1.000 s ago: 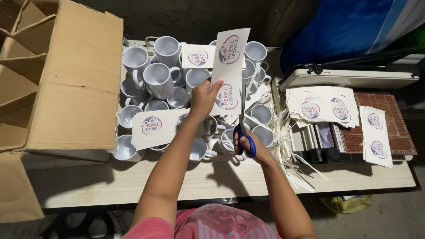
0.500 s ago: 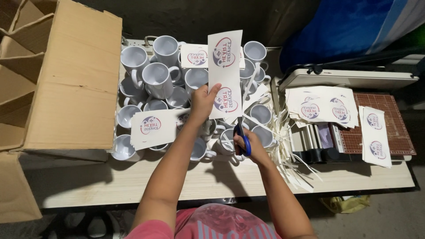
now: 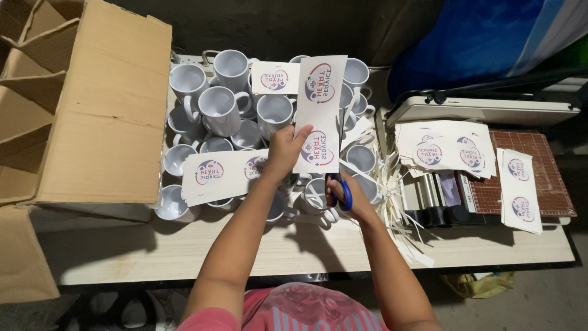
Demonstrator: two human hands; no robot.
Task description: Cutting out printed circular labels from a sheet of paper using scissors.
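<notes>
My left hand [image 3: 283, 150] pinches the left edge of a tall white paper strip [image 3: 320, 113] printed with two round red-and-blue logos, holding it upright over the mugs. Just below the strip, my right hand [image 3: 350, 197] grips blue-handled scissors [image 3: 341, 190]; their blades are hidden behind the paper's lower edge. Another printed strip [image 3: 222, 173] lies flat across the mugs to the left of my left hand. A small printed piece [image 3: 274, 78] rests on the mugs further back.
Several white mugs [image 3: 219, 107] crowd the pale wooden table [image 3: 184, 245]. A large open cardboard box [image 3: 92, 110] stands at left. At right lie thin paper offcuts [image 3: 392, 202], stacked printed sheets [image 3: 444, 147], a brown cutting mat [image 3: 539, 175] and a white machine [image 3: 484, 110].
The strip has swung from tilted to nearly upright and dropped slightly. My right hand with the scissors moved up under the strip's lower edge, and the blades are now hidden.
</notes>
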